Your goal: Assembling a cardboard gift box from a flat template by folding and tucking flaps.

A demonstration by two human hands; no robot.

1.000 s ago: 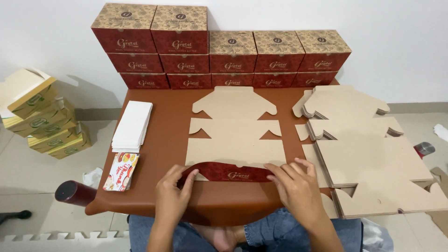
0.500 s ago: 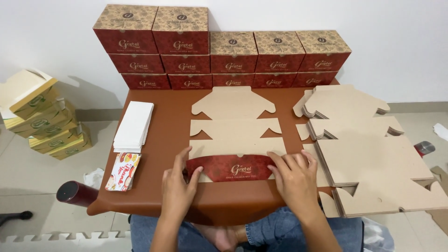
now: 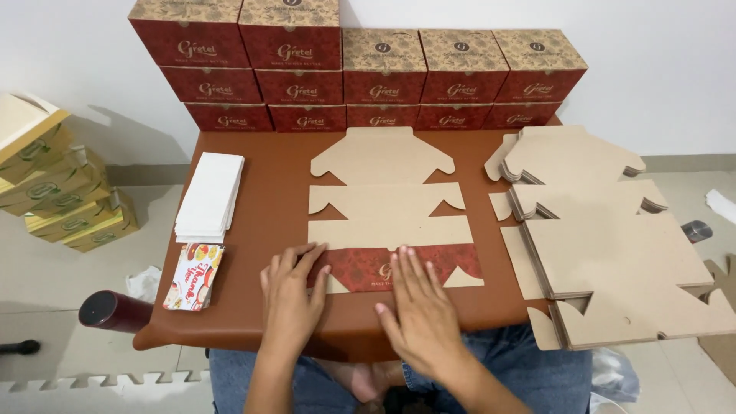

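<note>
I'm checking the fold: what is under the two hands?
Both the left hand and the right hand press flat on the folded red flap of the cardboard box blank, on the brown table. The crease beneath the palms is covered.

My hands (image 3: 295, 295) cover the near edge of the folded red flap (image 3: 399, 264) on the box blank. Top row of finished red boxes (image 3: 287, 31) cut by the upper edge. Stack of blanks (image 3: 613, 253) runs off right. Yellow boxes (image 3: 54, 192) clipped at left. Dark bottle (image 3: 115, 310) half hidden under the worktop (image 3: 268, 192).
</note>
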